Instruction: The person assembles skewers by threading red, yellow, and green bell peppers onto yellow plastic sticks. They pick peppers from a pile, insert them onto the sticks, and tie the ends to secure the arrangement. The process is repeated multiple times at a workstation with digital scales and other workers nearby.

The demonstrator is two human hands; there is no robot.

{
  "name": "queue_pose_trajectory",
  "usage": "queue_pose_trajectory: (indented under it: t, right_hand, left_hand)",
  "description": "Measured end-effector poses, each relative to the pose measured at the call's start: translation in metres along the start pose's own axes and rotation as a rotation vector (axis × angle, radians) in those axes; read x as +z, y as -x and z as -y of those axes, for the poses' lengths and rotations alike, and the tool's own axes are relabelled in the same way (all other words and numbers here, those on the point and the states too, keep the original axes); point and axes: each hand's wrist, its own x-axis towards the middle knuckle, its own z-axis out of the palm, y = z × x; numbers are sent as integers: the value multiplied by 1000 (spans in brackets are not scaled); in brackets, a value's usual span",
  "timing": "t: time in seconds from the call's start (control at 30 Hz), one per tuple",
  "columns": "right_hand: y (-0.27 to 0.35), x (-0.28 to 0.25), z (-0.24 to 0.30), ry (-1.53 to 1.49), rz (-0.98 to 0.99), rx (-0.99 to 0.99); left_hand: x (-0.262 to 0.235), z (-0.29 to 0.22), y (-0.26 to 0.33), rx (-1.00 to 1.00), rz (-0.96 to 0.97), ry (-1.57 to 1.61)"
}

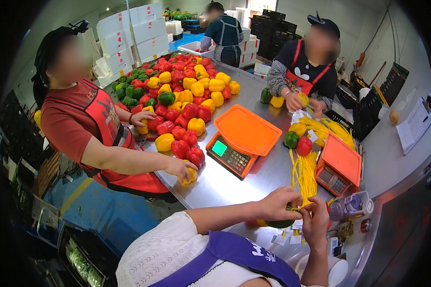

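Observation:
My left hand and my right hand meet over the near right part of the metal table. Both have their fingers closed in a pinch on a thin yellow strip between them. Just below, a dark green bell pepper shows partly, with bits of red and yellow beside it; my hands hide the rest. Small white tags on yellow ends lie under my hands. Beyond my left hand runs a bundle of long yellow strips.
An orange scale stands mid-table, another orange scale to the right. Many red, yellow and green peppers are heaped at the far left. Co-workers handle peppers at left and far right. A clear plastic container sits beside my right hand.

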Motion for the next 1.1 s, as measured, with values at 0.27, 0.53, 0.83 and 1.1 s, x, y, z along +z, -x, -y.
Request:
queue_pose_trajectory:
  t: [0.27, 0.53, 0.83, 1.1]
  right_hand:
    - [-3, -8, -11, -705, 154, 434]
    - [12, 10, -4, -876, -64, 323]
    - [0, -5, -6, 135, -98, -326]
    - [7, -20, -8, -826, 108, 417]
  left_hand:
    - [5, 11, 4, 78, -5, 40]
    - [9, 15, 1, 50, -16, 33]
    - [8, 10, 1, 38, 56, -9]
    - [6, 6, 0, 36, 114, -32]
